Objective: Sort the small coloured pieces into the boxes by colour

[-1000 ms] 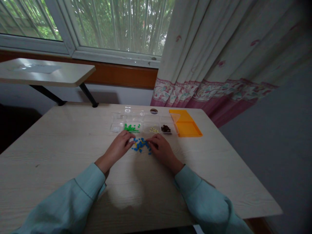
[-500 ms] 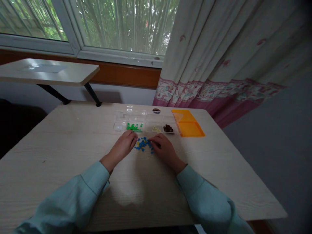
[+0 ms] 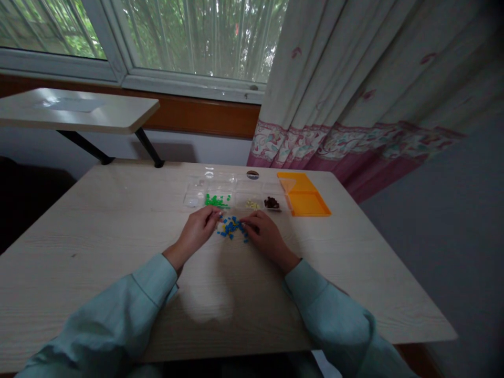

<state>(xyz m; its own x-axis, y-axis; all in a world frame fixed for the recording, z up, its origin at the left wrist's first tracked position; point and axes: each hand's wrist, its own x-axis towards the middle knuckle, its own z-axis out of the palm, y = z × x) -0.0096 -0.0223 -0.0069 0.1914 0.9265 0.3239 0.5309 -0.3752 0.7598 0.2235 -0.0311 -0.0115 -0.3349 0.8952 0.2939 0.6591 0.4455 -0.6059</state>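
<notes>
A small heap of blue and yellow pieces [image 3: 230,228] lies on the table between my hands. My left hand [image 3: 197,227] is at the heap's left side, thumb and fingers pinched together; what they hold, if anything, is too small to make out. On the right, my right hand [image 3: 264,234] reaches the heap's edge with curled fingers, their tips at the blue pieces. Just beyond stands a clear compartment box [image 3: 236,185]. Its near compartments contain green pieces [image 3: 216,201], cream pieces [image 3: 252,204] and dark brown pieces [image 3: 271,203].
An orange tray [image 3: 310,202] lies right of the clear box, partly under its clear edge. A raised white shelf [image 3: 79,111] on black legs stands at the back left of the table [image 3: 118,231]. A curtain [image 3: 315,105] hangs behind, beside the window.
The whole view has shifted slightly upward. My left hand's fingers have moved a little at the left of the heap. My right hand stays at the heap's right edge.
</notes>
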